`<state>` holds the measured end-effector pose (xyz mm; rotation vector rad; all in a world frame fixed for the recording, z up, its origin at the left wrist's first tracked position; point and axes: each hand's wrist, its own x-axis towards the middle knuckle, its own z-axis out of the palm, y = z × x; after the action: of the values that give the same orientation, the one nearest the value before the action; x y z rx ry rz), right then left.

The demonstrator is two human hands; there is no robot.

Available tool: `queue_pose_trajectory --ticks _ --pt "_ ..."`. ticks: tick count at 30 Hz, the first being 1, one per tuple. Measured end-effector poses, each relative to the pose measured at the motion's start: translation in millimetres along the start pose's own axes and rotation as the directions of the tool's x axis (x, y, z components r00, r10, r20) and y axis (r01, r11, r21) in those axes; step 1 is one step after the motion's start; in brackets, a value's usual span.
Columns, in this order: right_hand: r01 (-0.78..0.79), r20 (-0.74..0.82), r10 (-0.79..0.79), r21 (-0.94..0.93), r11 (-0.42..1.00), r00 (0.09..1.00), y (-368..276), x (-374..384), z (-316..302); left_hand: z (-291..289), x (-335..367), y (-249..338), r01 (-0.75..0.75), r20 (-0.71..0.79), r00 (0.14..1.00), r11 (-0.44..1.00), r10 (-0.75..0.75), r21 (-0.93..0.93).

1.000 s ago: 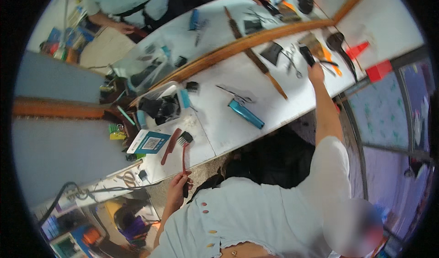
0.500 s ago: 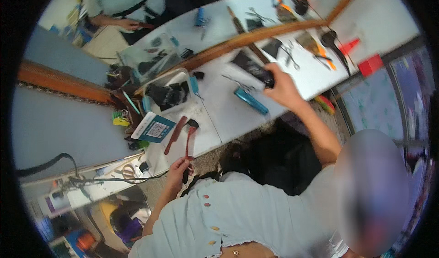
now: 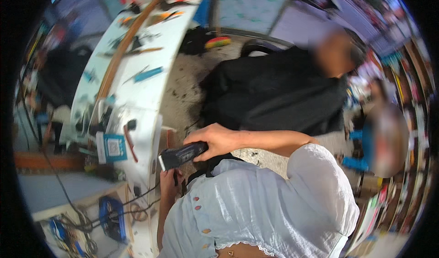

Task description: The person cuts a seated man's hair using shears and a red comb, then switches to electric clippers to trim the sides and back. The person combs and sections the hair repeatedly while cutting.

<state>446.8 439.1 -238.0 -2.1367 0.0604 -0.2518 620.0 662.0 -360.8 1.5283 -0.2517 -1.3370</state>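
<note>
My right hand [image 3: 212, 141] is closed around a black, wedge-shaped object [image 3: 180, 156] with pale printing and a pale strip along its broad end. Its exact kind is unclear. Just below that end is my left hand [image 3: 171, 181], partly covered by it, with the fingers bent. A thin red handle [image 3: 169, 139] rises from there, belonging to the black-bristled brush. A dark piece also shows in the left palm, near a black cord. Left of both hands, a reddish-brown comb [image 3: 130, 143] lies on the white counter [image 3: 151, 95].
A person under a black cape [image 3: 274, 91] sits at the far right, with another person farther right. On the counter are a blue clipper [image 3: 148, 73], scissors, a clear bin and a printed card [image 3: 113, 148]. Black cords [image 3: 91, 221] cross the lower left, and a mirror backs the counter.
My right hand has lifted the black object off the counter and brought it close over the left hand. My view has swung right, bringing the caped person into sight.
</note>
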Motion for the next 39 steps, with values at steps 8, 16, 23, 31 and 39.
queue_pose_trajectory --ticks 8,16,23,31,39 --pt "-0.128 -0.198 0.114 -0.057 0.99 0.974 -71 -163 -6 149 10 11 -0.165 0.404 0.891 0.977 0.208 -0.138" --pt "-0.366 -0.522 0.485 0.319 0.874 0.702 -110 -381 -21 371 -25 38 -0.62 0.519 0.639 0.779 0.568 -0.089" --pt "-0.409 -0.567 0.771 0.655 0.635 0.29 -94 -596 11 552 -34 43 -0.74 0.43 0.503 0.631 0.75 -0.233" --pt "-0.157 -0.571 0.807 0.792 0.59 0.151 -79 -681 8 657 -5 78 -0.855 0.252 0.398 0.457 0.882 -0.247" --pt "0.12 -0.532 0.809 0.846 0.519 0.252 -37 -657 -48 690 22 93 -0.869 0.128 0.461 0.476 0.878 -0.134"
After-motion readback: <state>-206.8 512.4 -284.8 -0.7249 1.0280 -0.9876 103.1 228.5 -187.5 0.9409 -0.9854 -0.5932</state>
